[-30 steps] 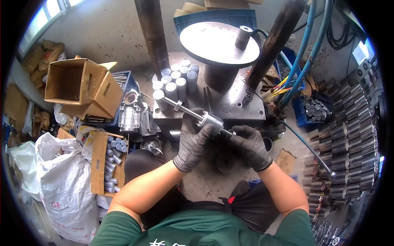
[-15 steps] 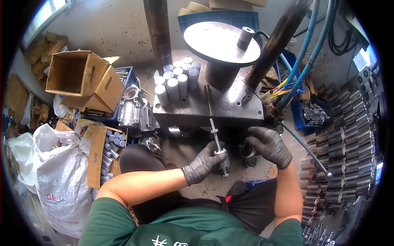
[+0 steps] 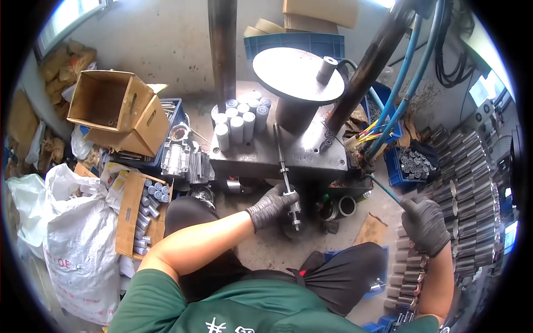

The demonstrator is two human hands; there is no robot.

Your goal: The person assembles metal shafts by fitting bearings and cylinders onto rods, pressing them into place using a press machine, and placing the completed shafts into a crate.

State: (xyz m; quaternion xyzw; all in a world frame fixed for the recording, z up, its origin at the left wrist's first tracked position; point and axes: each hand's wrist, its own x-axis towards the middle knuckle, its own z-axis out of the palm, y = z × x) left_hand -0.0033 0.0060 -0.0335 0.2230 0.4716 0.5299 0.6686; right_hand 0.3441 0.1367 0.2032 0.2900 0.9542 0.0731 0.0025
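Note:
My left hand (image 3: 272,208), in a grey-black glove, is closed round the lower part of a slim metal shaft (image 3: 285,176). Collars and a thicker silver fitting sit on that shaft. It stands tilted in front of the steel work block (image 3: 255,161), its dark upper end reaching over the block's top. Off to the right, my right hand (image 3: 426,226), gloved likewise, is closed over the far end of a thin lever (image 3: 384,188) that slopes down from the block's right side. The lever's ball knob is hidden by the glove.
Grey cylinders (image 3: 237,129) stand grouped on the block beside a round plate (image 3: 294,72) bearing one short tube (image 3: 326,71). Stacked metal tubes (image 3: 472,194) line the right side. Cartons (image 3: 125,111) and a white sack (image 3: 78,238) are at left. Blue hoses (image 3: 411,83) hang at right.
My right hand has moved right and down from beside the shaft onto the lever's end. My left hand keeps hold of the shaft, and the view has shifted slightly.

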